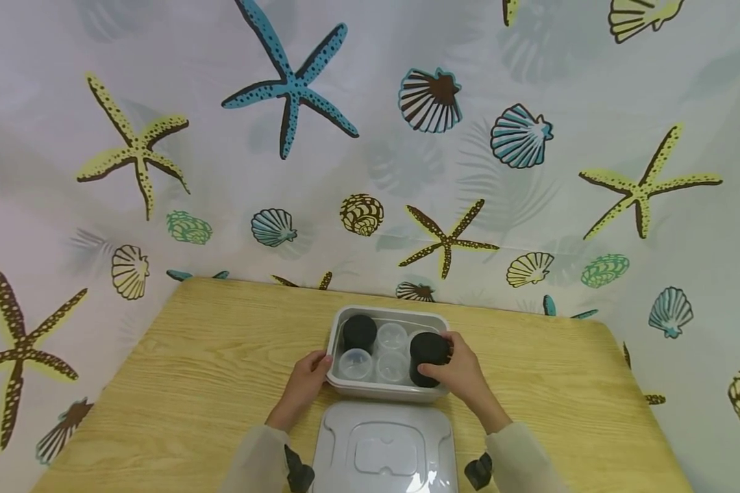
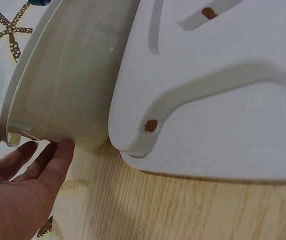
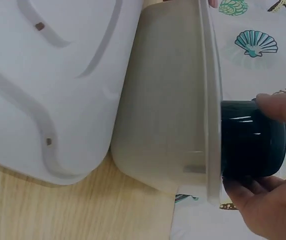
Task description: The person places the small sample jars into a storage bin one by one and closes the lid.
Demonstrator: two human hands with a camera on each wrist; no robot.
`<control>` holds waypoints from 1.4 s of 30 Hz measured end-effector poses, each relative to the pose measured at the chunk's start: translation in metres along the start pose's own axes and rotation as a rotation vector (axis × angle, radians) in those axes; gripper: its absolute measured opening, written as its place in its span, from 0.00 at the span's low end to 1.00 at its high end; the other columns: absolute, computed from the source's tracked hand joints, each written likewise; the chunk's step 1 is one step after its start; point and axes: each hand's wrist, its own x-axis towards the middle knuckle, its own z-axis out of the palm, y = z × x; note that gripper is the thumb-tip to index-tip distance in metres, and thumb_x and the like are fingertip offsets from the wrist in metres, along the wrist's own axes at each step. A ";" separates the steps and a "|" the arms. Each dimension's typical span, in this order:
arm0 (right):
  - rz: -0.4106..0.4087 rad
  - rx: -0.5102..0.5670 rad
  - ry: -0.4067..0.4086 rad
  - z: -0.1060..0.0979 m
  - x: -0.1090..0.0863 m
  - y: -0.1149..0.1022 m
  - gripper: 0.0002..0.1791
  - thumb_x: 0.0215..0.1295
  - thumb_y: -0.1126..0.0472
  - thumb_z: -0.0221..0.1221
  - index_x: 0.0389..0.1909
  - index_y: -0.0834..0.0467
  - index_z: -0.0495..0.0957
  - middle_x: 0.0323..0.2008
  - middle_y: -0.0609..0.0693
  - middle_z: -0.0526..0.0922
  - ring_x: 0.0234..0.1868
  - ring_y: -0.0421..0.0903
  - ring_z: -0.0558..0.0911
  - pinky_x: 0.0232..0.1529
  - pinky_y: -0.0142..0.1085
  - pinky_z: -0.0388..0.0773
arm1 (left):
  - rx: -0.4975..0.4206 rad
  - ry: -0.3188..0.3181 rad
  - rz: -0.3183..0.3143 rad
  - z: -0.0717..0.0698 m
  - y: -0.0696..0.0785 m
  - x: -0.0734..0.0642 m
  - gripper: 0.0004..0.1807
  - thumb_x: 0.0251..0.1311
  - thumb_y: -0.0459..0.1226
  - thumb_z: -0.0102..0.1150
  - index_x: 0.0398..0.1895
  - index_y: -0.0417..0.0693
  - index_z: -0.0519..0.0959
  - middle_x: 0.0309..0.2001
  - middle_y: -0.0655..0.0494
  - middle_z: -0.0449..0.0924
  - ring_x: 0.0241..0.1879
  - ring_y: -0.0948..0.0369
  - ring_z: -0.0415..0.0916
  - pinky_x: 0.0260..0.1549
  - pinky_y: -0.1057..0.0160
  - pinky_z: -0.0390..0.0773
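A grey-white plastic storage box point(image 1: 387, 392) stands on the table, holding several round containers. My left hand point(image 1: 307, 376) grips its left end; in the left wrist view the thumb lies at the rim and the fingers sit under it. My right hand point(image 1: 464, 370) holds a glossy black cylindrical container point(image 3: 250, 140) at the box's right end, thumb on one side and fingers on the other. That container sticks up above the rim, its lower part hidden by the box wall. Another black container point(image 1: 360, 333) sits at the back left inside, beside clear plastic cups point(image 1: 391, 366).
A white lid point(image 1: 385, 448) with moulded grooves lies flat in front of the box, close against it. Both rest on a wood-grain table point(image 1: 222, 370). Behind the table hangs a cloth point(image 1: 370, 171) printed with starfish and shells.
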 end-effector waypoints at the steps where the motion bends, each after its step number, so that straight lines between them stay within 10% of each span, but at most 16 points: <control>1: 0.000 0.001 0.001 0.001 0.000 0.001 0.41 0.47 0.61 0.71 0.62 0.67 0.64 0.56 0.66 0.73 0.57 0.61 0.74 0.58 0.53 0.73 | -0.001 -0.002 -0.002 0.000 0.000 0.000 0.24 0.73 0.40 0.41 0.64 0.31 0.64 0.61 0.33 0.70 0.58 0.46 0.72 0.54 0.50 0.76; 27: -0.239 -0.192 0.009 0.014 0.004 0.017 0.37 0.43 0.67 0.70 0.56 0.71 0.67 0.53 0.66 0.73 0.55 0.61 0.74 0.56 0.53 0.72 | -0.010 -0.001 0.009 0.001 0.000 -0.001 0.24 0.73 0.39 0.41 0.64 0.31 0.65 0.60 0.33 0.70 0.57 0.47 0.72 0.53 0.50 0.77; 42: -0.220 -0.191 -0.024 0.012 0.004 0.018 0.37 0.44 0.68 0.70 0.58 0.70 0.67 0.55 0.66 0.73 0.57 0.61 0.73 0.58 0.53 0.71 | -0.001 -0.005 -0.011 0.001 0.000 0.000 0.24 0.73 0.40 0.41 0.65 0.32 0.64 0.61 0.33 0.70 0.55 0.48 0.73 0.51 0.51 0.78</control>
